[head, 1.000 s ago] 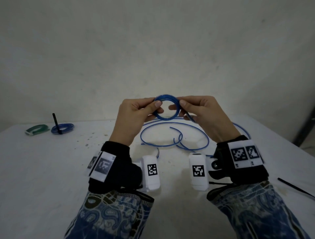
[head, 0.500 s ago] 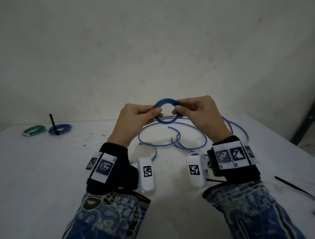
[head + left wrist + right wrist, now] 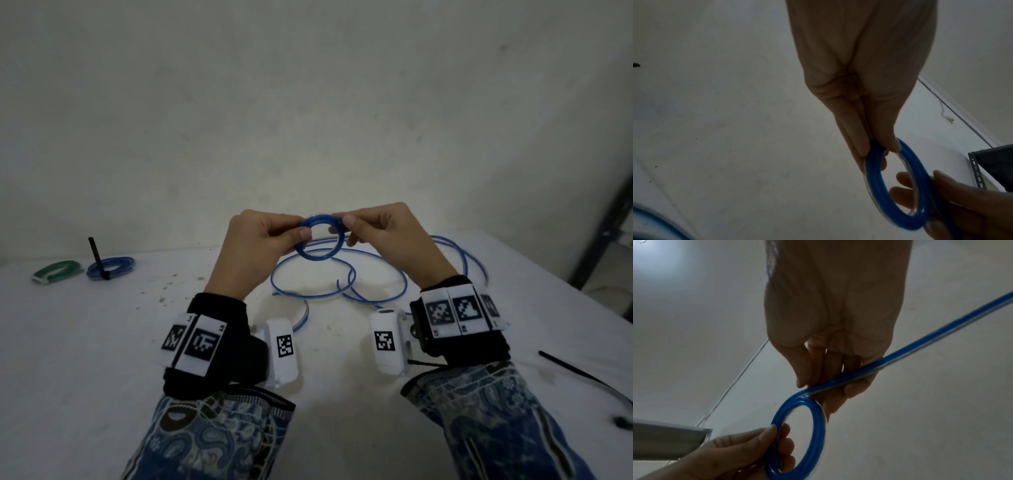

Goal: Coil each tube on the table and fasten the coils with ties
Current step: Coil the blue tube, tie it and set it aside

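Two hands meet above the counter [image 3: 102, 342] in the head view, sharing one small blue coil [image 3: 317, 255] held upright between them. The left hand [image 3: 260, 246] pinches the coil's left side, thumb in front and fingers [image 3: 274, 222] curled behind it. The right hand [image 3: 387, 240] pinches the upper right rim the same way. The uncoiled rest of the blue tube [image 3: 376, 298] lies in loose loops on the counter below and behind the hands. Far left sit a finished blue coil [image 3: 111, 267] with a black tie [image 3: 97, 257] standing up from it, and just beside it a green coil [image 3: 56, 272]. Another black tie [image 3: 582, 375] lies on the counter at the right edge.

From the left wrist, the left hand [image 3: 859, 81] narrows to thumb and fingers [image 3: 857, 142] pressed together on the coil [image 3: 885, 207] at its top edge; the right hand's fingers [image 3: 904, 178] show through and behind the ring.

From the right wrist, the right hand [image 3: 834, 321] has its fingers [image 3: 830, 363] close together, gripping where the free tube [image 3: 931, 335] runs off the coil [image 3: 818, 426] toward the upper right. The left hand [image 3: 731, 454] clamps the ring's lower left with the thumb on the outside
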